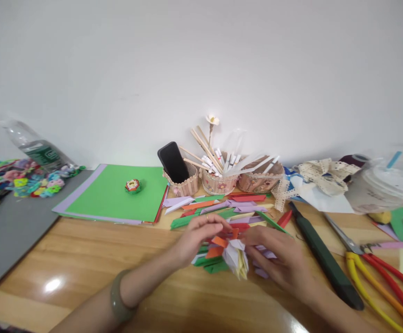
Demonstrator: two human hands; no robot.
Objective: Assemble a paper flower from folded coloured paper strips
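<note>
Both hands meet over a folded paper piece (234, 256) made of orange, white, yellow and green strips, held just above the wooden table (83, 273). My left hand (197, 236), with a green bangle on the wrist, pinches the orange and green folds from the left. From the right, my right hand (277, 259) closes its fingers on the white and yellow part. Behind the hands lies a pile of folded coloured paper strips (218, 208).
Three small craft-stick baskets (218, 182) stand at the wall, one holding a black phone (172, 162). Green paper sheets (118, 194) carry a small paper flower (132, 186). A dark green tool (326, 256), scissors (371, 268), lace and a lidded cup (385, 189) lie right; a bottle (36, 148) left.
</note>
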